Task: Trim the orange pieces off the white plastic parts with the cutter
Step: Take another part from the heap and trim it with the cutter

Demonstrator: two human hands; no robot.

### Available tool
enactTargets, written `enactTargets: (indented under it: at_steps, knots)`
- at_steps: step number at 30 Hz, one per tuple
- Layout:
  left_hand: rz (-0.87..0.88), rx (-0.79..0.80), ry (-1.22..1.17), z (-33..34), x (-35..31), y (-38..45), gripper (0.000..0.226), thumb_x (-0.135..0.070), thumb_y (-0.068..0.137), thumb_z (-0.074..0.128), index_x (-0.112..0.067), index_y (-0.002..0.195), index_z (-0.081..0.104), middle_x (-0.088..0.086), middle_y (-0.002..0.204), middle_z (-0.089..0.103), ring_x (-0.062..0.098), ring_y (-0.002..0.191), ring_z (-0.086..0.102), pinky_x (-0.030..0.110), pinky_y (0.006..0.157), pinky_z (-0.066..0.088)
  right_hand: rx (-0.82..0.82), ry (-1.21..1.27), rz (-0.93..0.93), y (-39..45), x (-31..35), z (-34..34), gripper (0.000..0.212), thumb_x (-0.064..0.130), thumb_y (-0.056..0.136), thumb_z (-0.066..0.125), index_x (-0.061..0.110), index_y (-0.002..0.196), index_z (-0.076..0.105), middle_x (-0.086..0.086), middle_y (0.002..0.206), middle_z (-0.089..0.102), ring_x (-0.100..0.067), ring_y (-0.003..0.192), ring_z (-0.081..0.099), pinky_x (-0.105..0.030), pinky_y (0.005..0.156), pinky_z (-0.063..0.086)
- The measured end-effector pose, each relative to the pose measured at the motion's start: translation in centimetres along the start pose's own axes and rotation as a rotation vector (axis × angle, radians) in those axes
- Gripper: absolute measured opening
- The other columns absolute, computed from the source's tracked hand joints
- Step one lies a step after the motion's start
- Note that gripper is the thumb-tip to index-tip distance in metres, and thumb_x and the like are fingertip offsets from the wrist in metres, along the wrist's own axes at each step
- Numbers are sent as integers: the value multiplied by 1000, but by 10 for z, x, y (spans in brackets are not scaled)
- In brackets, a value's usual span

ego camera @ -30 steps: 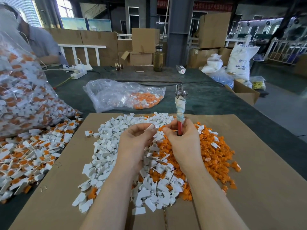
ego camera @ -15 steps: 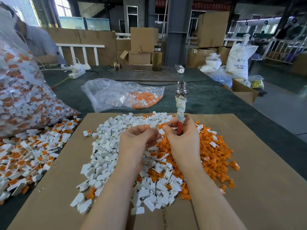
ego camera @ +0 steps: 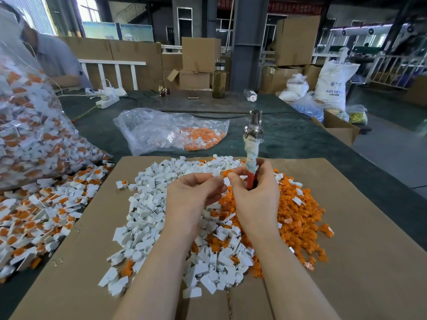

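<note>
My left hand (ego camera: 193,199) pinches a small white plastic part (ego camera: 217,173) at its fingertips. My right hand (ego camera: 255,199) grips the cutter (ego camera: 252,144) by its red handle, cloth-wrapped shaft and metal jaws pointing up and away. The right thumb and forefinger also touch an orange piece (ego camera: 227,173) beside the white part. Both hands hover over a cardboard sheet (ego camera: 360,262). A heap of trimmed white parts (ego camera: 147,204) lies under and left of the hands; a heap of orange pieces (ego camera: 298,211) lies to the right.
Untrimmed white-and-orange parts (ego camera: 34,222) spread at the left, spilling from a large clear bag (ego camera: 25,125). A smaller bag holding orange pieces (ego camera: 171,132) lies behind the cardboard. A person in grey sits at far left (ego camera: 55,58). Bottle, power strip and boxes stand at the back.
The hands have stayed together at the same spot. The left fingers shifted the white part slightly toward the right hand; the cutter remains upright.
</note>
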State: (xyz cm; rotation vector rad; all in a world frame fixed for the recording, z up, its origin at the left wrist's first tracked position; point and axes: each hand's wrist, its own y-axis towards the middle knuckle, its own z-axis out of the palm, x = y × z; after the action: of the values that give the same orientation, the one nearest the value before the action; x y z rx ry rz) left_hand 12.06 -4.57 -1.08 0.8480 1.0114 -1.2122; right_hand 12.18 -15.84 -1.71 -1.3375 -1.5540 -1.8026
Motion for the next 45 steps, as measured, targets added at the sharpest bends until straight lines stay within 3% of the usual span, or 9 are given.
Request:
enactTargets:
  at_steps: [7,12,16,25,30,34,37,45]
  knots:
    - [37,10,42,3,2,-2,18,-3,79,79,-17,68,77,13,76,76,23,75,76,21,61,57,-12,-26,-11,-1,-1,1,33,15,85,74,38,90,50,28,85,63,6,73,61,-7,63,46]
    - [99,2,100,3,4,-3,13,-7,78,79,-19,72,78,10,75,76,26,76,75,27,66,60,-26,-47,-14,-1,-2,2,32,17,86,73,38,91,49,29,87,62,8,77,61,-6,63,45]
    - [133,-23,158,3,6,-3,8,-11,76,81,-18,73,77,9,74,75,30,74,74,35,71,63,-26,-83,-15,-2,-5,3,29,19,86,73,36,97,51,17,83,64,6,82,62,-7,67,48]
    - [200,-101,284,6,6,-3,11,-16,78,82,-20,72,74,-4,65,72,5,60,67,20,62,57,71,-97,19,1,-5,-1,29,10,87,69,26,108,57,19,86,64,9,84,61,-4,65,45]
    - [192,-165,297,7,8,-1,10,-22,78,82,-19,75,73,-2,70,73,14,69,71,31,69,60,109,-98,22,-1,-2,0,35,9,88,67,38,102,53,17,86,64,6,81,61,-7,62,47]
    - [178,-164,264,3,9,2,10,-21,82,79,-14,83,71,-2,72,75,11,70,73,25,66,58,172,-60,36,0,3,-1,40,10,89,66,46,93,51,13,85,65,2,79,62,-8,60,47]
    - [184,-136,201,-1,7,5,9,-15,85,77,-10,85,70,2,71,74,9,65,71,16,60,53,230,-26,51,2,4,-4,34,12,92,63,44,94,52,15,87,67,0,76,63,-10,61,48]
    - [244,-104,104,-8,3,10,6,-5,89,70,-8,85,67,-3,67,72,9,65,70,14,63,53,455,-151,154,11,-2,-20,17,21,90,66,30,100,56,8,93,65,-7,81,63,-18,68,53]
